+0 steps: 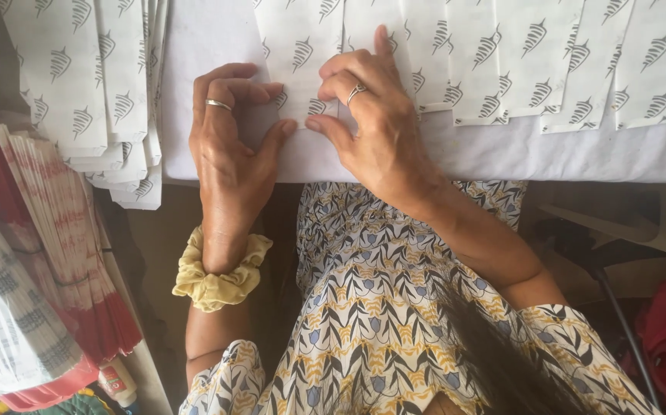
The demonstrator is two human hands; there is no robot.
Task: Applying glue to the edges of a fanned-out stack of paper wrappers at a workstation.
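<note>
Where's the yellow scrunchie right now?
In the head view, the yellow scrunchie sits on the left wrist, lower left of centre, just below the left hand.

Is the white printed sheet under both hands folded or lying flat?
Cannot tell for certain. The printed sheet lies on the white table, but the left hand and right hand cover its lower edge.

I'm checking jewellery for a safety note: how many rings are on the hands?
2. One plain band on the left hand, at; one ring on the right hand, at. Both hands press a white printed sheet; tucked fingers might hide more.
</note>
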